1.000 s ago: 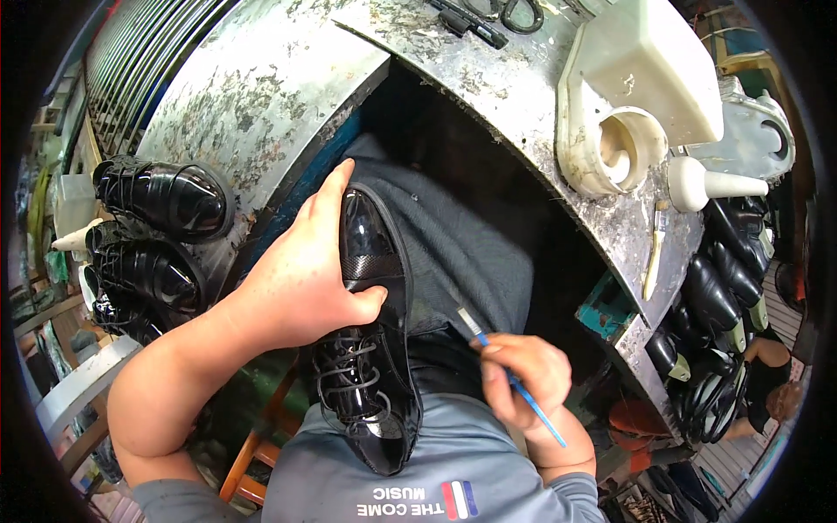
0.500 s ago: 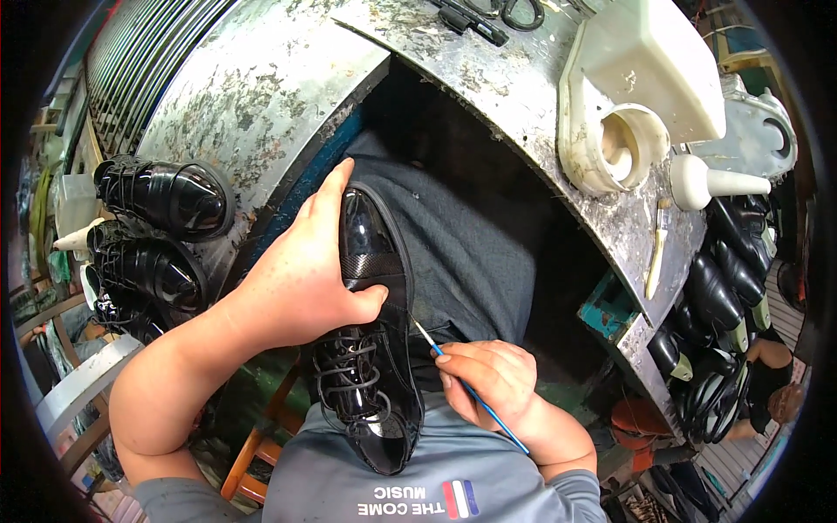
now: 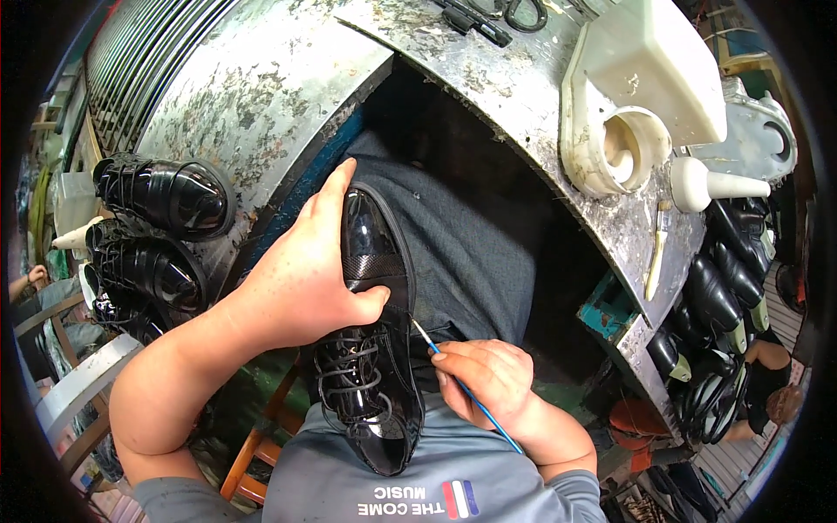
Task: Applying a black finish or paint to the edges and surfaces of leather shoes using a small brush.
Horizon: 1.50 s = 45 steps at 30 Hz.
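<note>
A glossy black lace-up shoe (image 3: 377,296) lies over my lap, its toe pointing away from me and its heel against my shirt. My left hand (image 3: 305,270) grips it from the left side, thumb across the upper by the textured band and fingers along the toe's far edge. Between the pinched fingers of my right hand (image 3: 490,379) is a thin blue-handled paintbrush (image 3: 475,399). Its fine tip meets the right edge of the shoe, near where upper and sole join, about midway along.
More black shoes (image 3: 166,196) stand on the left metal bench (image 3: 261,78). On the right bench are a white tub dispenser (image 3: 641,139), a white squeeze bottle (image 3: 711,185), a flat brush (image 3: 656,253) and scissors (image 3: 523,13). Black shoe parts (image 3: 711,288) are piled beyond it.
The right hand and paintbrush have shifted very slightly left, with the tip still at the shoe's edge. At the far left, another person's hand has come into view.
</note>
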Each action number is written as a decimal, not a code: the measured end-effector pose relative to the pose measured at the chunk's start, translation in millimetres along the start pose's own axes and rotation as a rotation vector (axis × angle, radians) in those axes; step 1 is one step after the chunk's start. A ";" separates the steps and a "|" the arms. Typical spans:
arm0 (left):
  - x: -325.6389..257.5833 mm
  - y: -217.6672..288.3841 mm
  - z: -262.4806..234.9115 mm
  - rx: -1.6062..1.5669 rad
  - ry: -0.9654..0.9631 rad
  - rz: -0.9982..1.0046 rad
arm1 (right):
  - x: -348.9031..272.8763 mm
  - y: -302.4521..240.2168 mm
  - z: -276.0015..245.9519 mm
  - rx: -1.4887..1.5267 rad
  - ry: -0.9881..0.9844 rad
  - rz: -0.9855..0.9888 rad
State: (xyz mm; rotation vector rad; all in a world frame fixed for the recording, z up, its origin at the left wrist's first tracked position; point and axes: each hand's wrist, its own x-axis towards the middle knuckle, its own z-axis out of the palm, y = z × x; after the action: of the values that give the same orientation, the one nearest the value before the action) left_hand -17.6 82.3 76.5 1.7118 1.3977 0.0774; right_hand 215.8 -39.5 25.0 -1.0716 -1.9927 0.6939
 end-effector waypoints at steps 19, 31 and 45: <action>-3.1 2.1 -1.8 -0.041 0.007 -0.014 | 0.3 -3.4 -1.3 0.004 0.025 -0.024; -8.5 -9.2 -7.8 -0.319 0.035 0.066 | -3.8 6.2 33.7 0.716 -0.036 0.660; -2.8 -32.2 -8.3 -0.954 0.457 0.074 | -16.9 -1.1 16.4 1.153 -0.292 0.635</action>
State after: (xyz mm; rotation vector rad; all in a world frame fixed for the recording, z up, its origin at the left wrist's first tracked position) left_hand -47.4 83.6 61.5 0.9497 1.2788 1.0537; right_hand 208.0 -56.4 10.4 -0.8313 -1.0231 2.0780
